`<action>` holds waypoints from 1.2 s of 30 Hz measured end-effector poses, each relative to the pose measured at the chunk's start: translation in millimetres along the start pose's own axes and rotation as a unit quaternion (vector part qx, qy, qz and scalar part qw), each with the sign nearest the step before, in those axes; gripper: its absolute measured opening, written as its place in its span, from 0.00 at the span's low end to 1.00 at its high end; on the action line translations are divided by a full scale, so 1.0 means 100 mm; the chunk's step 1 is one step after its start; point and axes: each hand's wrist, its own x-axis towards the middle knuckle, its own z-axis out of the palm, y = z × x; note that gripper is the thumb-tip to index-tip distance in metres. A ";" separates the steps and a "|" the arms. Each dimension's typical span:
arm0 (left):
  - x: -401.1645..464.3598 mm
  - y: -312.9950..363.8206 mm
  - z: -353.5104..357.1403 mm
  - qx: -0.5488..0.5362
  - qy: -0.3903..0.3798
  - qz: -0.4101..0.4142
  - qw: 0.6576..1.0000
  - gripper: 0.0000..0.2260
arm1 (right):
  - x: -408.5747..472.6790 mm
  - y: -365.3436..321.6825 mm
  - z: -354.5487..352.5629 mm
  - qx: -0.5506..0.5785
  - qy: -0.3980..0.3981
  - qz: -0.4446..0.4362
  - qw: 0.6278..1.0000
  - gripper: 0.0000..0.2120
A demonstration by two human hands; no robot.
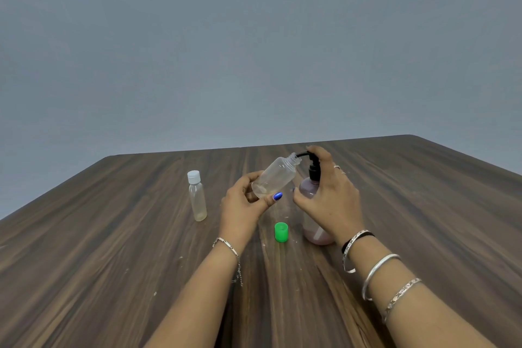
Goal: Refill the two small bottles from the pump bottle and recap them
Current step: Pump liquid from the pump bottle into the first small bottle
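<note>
- The left hand (245,200) grips the open small bottle (275,177), tilted so its mouth meets the pump bottle (314,200) nozzle.
- The right hand (329,192) presses the pump head (fingers curled over it).
- The green cap (281,232) waits just left of the pump bottle; the capped bottle (197,198) stands further left.

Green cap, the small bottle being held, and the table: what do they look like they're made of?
Green cap: opaque moulded plastic, dull sheen. Uncapped small bottle: clear, slightly frosted plastic, since the left hand's fingers show through it. Table: dark wood-grain surface, possibly laminate; streaked grain, matte finish.
</note>
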 end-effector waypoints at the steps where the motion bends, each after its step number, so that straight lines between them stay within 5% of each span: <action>1: 0.00 0.00 0.00 0.001 0.001 0.000 1.000 0.18 | 0.00 0.00 0.01 0.005 0.005 0.003 1.000 0.32; 15: -0.02 0.01 0.02 0.011 -0.007 -0.001 1.000 0.19 | -0.01 0.04 -0.03 0.008 0.008 0.016 1.000 0.36; 24: -0.02 0.00 0.02 0.007 -0.005 -0.008 1.000 0.18 | 0.00 0.04 0.00 0.018 0.015 0.026 0.999 0.29; 36: -0.03 0.03 0.04 -0.003 -0.009 0.001 1.000 0.18 | 0.02 0.15 0.06 -0.034 0.101 -0.100 0.989 0.40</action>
